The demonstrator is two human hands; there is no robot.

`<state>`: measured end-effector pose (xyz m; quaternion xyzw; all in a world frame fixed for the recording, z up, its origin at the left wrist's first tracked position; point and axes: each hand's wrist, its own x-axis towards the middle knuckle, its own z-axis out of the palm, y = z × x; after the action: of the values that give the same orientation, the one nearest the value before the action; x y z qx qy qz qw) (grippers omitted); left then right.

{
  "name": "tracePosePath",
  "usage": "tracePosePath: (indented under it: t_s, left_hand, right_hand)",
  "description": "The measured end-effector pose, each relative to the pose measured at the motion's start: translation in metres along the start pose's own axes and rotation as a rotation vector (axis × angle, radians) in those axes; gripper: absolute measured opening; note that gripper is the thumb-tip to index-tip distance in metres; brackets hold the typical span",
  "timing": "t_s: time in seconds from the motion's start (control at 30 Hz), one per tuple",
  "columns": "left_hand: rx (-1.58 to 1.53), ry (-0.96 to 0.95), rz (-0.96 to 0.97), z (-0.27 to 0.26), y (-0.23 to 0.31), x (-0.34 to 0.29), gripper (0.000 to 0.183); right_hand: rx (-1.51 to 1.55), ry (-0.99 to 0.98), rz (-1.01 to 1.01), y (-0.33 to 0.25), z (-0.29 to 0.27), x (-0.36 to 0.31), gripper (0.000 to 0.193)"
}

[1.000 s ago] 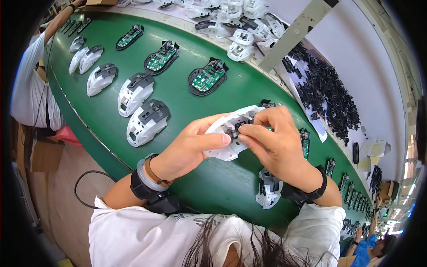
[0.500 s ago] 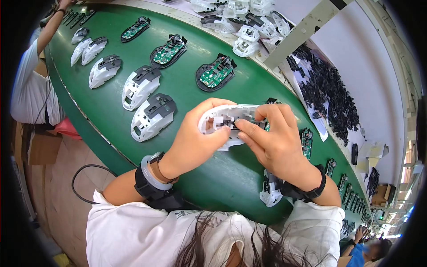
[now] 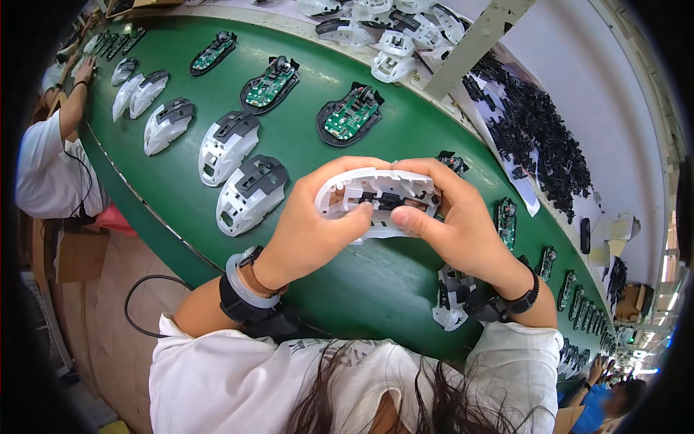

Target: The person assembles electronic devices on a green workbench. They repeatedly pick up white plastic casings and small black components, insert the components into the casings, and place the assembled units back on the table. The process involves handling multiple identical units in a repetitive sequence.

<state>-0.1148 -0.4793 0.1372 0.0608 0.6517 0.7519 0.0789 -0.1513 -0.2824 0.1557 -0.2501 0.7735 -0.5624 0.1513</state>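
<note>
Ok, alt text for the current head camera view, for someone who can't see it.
A person's left hand and right hand hold a white shell, its hollow inside and black part showing, over a green work surface. Gray-white shells and black bases with green circuit boards lie there; small black parts are heaped at right.

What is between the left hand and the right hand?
A white shell, its hollow side facing the camera, with a black part inside. The left hand and right hand both hold it, as the head view shows.

Left fingers (image 3: 357,220) and right fingers (image 3: 413,220) hold a white shell (image 3: 376,184).
</note>
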Motion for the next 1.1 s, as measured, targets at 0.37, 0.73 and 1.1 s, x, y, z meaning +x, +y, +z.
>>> tracePosePath:
  t_s: [0.37,0.73,1.1]
  left_hand:
    - [-0.074,0.066,-0.044,0.002,-0.004,-0.008,0.04]
    - [-0.019,0.044,-0.056,0.0,-0.003,-0.007,0.036]
    - [0.047,-0.317,-0.335,-0.028,0.006,0.003,0.044]
  right_hand:
    - [-0.008,-0.06,0.066,-0.007,0.003,0.006,0.026]
    - [-0.881,0.047,-0.906,0.012,-0.001,0.004,0.038]
    - [-1.032,0.084,-0.95,0.006,0.004,-0.024,0.035]
